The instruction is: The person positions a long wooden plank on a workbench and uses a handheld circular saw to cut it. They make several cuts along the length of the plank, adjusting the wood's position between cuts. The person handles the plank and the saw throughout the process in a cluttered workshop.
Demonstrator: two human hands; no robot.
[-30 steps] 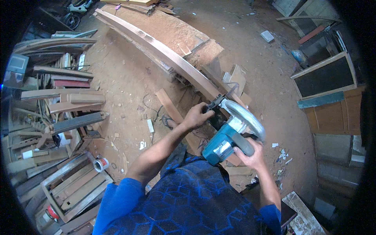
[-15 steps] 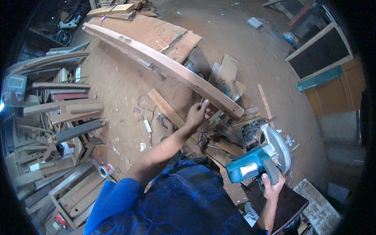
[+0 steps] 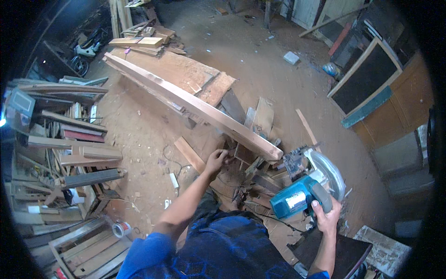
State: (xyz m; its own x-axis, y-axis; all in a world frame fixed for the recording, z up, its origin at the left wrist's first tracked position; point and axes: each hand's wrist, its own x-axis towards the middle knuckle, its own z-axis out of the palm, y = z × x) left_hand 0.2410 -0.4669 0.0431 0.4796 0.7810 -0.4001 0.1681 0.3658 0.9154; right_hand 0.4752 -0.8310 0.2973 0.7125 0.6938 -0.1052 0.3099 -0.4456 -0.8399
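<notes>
My right hand is wrapped round the rear handle of a teal circular saw with a silver blade guard, held up at the right. Its base plate faces the end of a long wooden beam without touching it. That beam runs from the far left down to the near middle, above a low bench. My left hand is just left of the beam's near end, apart from it, with fingers curled together. Whatever they may hold is too small to make out.
Stacked boards and frames fill the left side. A loose plank and a white cup lie on the dusty floor. Wood scraps surround the bench; a dark tabletop stands near right. A framed panel leans at right.
My left hand has drawn back from the beam's near end, toward me and to the left. The saw stays in my right hand at nearly the same place. The view has tilted up slightly.
</notes>
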